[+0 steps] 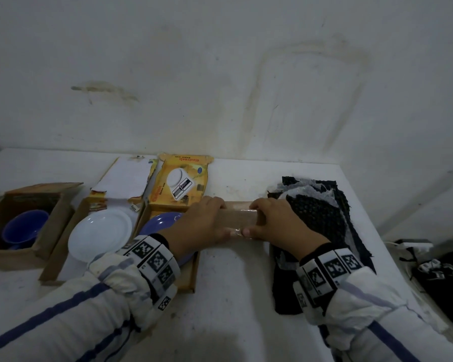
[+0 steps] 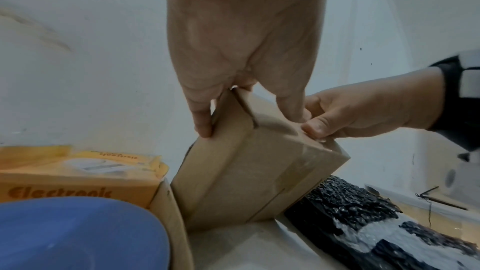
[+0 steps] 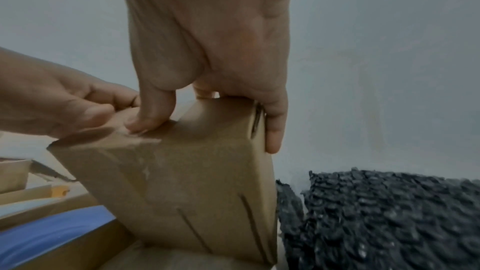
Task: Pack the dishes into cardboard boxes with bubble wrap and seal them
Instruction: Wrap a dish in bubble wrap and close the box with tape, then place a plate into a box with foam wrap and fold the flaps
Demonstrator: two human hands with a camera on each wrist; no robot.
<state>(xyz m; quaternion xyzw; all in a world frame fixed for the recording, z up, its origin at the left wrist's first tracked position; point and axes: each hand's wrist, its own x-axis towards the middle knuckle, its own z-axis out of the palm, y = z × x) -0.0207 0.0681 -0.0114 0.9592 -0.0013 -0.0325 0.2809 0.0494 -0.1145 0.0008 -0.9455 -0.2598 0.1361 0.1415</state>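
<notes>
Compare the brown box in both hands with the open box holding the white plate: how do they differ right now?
The held box is closed with clear tape across its top; the white-plate box is open, its plate exposed. The held box is gripped by the left hand and right hand; the white-plate box lies untouched. The held box sits beside the black bubble wrap; the other lies further left. Both are brown cardboard.

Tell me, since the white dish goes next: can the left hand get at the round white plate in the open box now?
Probably not straight away: the left hand grips the closed brown cardboard box together with the right hand. The round white plate lies uncovered to its left.
</notes>
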